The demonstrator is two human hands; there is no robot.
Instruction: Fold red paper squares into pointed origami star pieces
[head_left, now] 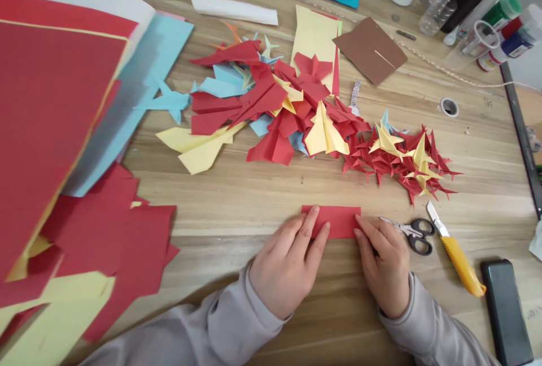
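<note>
A small folded red paper rectangle [339, 223] lies flat on the wooden table in front of me. My left hand [292, 258] holds down its left part, with one fingertip at the top edge and another on the middle. At the right edge, the fingers of my right hand [384, 261] pinch the paper near its corner. The undersides of both hands are hidden. Just right of my right hand lie black-handled scissors [417, 235] and a yellow utility knife [459, 261] with its blade out.
Folded paper planes [271, 100] in red, yellow and blue are heaped beyond my hands, beside small pointed paper pieces [406, 157]. Stacked paper sheets [63, 100] fill the left. A black case [506, 309] lies at the right, bottles [503, 10] at the back right.
</note>
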